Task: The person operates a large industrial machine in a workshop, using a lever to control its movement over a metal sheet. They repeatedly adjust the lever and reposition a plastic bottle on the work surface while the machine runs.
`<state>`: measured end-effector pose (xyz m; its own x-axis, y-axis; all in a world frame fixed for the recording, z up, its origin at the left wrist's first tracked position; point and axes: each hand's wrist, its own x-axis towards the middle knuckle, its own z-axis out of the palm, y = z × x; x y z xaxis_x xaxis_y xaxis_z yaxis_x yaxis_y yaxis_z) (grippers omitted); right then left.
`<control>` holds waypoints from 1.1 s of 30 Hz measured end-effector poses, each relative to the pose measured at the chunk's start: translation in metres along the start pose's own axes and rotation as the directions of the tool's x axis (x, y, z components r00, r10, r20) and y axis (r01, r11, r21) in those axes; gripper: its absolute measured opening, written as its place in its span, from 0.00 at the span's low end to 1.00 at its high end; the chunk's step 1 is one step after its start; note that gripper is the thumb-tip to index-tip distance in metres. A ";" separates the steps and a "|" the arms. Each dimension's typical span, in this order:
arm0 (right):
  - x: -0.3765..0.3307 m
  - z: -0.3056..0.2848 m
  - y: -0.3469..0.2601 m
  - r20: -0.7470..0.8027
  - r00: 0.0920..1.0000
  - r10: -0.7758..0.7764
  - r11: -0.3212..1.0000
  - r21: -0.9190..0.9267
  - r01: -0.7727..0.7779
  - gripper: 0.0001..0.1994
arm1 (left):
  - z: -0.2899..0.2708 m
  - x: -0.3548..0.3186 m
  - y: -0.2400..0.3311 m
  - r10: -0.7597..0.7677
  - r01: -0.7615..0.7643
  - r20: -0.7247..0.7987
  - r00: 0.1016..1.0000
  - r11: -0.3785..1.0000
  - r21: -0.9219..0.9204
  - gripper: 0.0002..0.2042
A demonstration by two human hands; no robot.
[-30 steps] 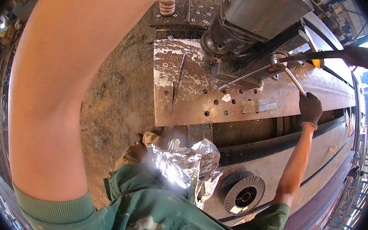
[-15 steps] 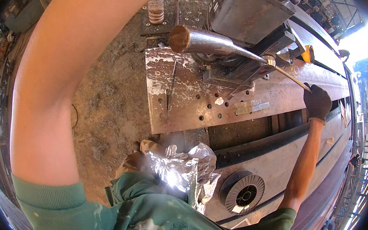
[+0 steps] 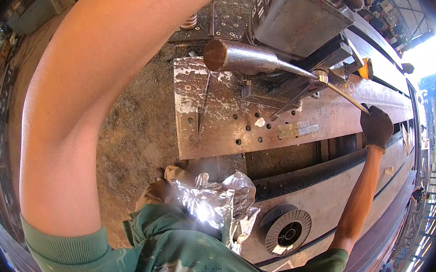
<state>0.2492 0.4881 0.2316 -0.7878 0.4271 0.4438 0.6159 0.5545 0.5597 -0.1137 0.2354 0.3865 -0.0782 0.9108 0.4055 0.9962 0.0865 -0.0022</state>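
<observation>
Gripping the thin metal rod in your gloved right hand, fingers curled around its near end, you have its long axis running up-left toward the hammer.

The right hand, in a dark glove, grips the end of a thin metal rod at the right. The rod runs left to a clamp under a grey metal box at the far side. A round steel bar sticks out leftward from beneath the box. Below lies a rusty steel plate dotted with holes. The left arm sweeps up across the left of the scene, its hand out of sight. Near the green sleeves sits crumpled foil, with a wire spool just right of it.
</observation>
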 end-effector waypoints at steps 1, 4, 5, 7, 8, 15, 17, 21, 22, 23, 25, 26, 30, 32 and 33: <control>-0.001 -0.001 0.000 0.003 1.000 0.009 1.000 -0.004 -0.009 0.23 | 0.001 0.000 0.000 0.000 0.000 0.000 1.000 1.000 -0.004 0.37; -0.003 0.003 0.006 -0.074 0.996 -0.043 0.999 0.003 0.044 0.22 | 0.002 0.002 0.001 0.003 -0.003 0.000 1.000 1.000 -0.016 0.37; -0.003 0.003 0.007 -0.081 0.996 -0.044 0.999 0.001 0.045 0.22 | 0.002 0.003 0.002 0.005 -0.005 0.000 1.000 1.000 -0.021 0.37; -0.001 0.001 0.004 -0.098 0.994 -0.050 0.999 0.004 0.051 0.21 | 0.001 0.004 0.002 0.003 -0.003 0.002 1.000 1.000 -0.025 0.37; -0.003 -0.001 0.004 -0.065 0.997 -0.039 0.999 -0.008 0.039 0.21 | 0.001 0.004 0.002 0.002 -0.002 0.003 1.000 1.000 -0.028 0.37; 0.008 -0.017 0.004 -0.003 1.000 0.005 0.999 0.039 -0.005 0.21 | -0.006 0.010 -0.002 0.000 0.000 0.000 1.000 1.000 -0.028 0.37; 0.008 -0.016 0.007 -0.003 1.000 -0.011 1.000 0.019 0.011 0.21 | -0.002 0.011 0.001 0.005 -0.004 0.002 1.000 0.999 -0.045 0.38; 0.008 -0.022 0.003 -0.010 1.000 -0.012 1.000 0.023 0.012 0.21 | -0.001 0.013 0.001 0.004 -0.004 0.008 1.000 0.998 -0.059 0.38; 0.009 -0.023 0.002 -0.003 1.000 -0.011 1.000 0.019 0.011 0.21 | -0.001 0.013 0.001 0.003 -0.003 0.010 1.000 0.998 -0.063 0.38; 0.009 -0.024 0.001 0.003 1.000 -0.011 1.000 0.015 0.011 0.21 | -0.001 0.012 0.000 0.000 0.001 0.012 1.000 0.998 -0.067 0.38; 0.012 -0.019 -0.001 -0.058 0.998 -0.030 0.999 0.033 0.032 0.21 | -0.001 0.010 -0.003 -0.012 0.013 0.015 1.000 0.997 -0.071 0.38; 0.013 -0.016 -0.003 -0.090 0.995 -0.041 0.998 0.043 0.045 0.22 | -0.001 0.008 -0.005 -0.021 0.022 0.018 1.000 0.997 -0.073 0.38; 0.000 -0.015 -0.012 -0.139 0.989 -0.048 0.999 -0.019 0.046 0.19 | -0.038 -0.018 0.017 0.043 0.016 0.196 0.980 0.956 -0.291 0.40; 0.003 -0.012 -0.034 -0.187 0.979 -0.086 0.996 -0.045 0.079 0.18 | -0.031 -0.016 0.023 -0.041 0.054 0.081 0.996 0.983 -0.176 0.38; 0.003 -0.018 -0.048 -0.157 0.986 -0.061 0.998 -0.028 0.057 0.16 | -0.026 -0.015 0.024 -0.075 0.077 0.018 0.997 0.990 -0.118 0.36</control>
<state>0.2172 0.4499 0.2186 -0.8129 0.2747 0.5135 0.5698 0.5575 0.6038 -0.0879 0.2130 0.4044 -0.1534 0.9088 0.3879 0.9848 0.1079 0.1364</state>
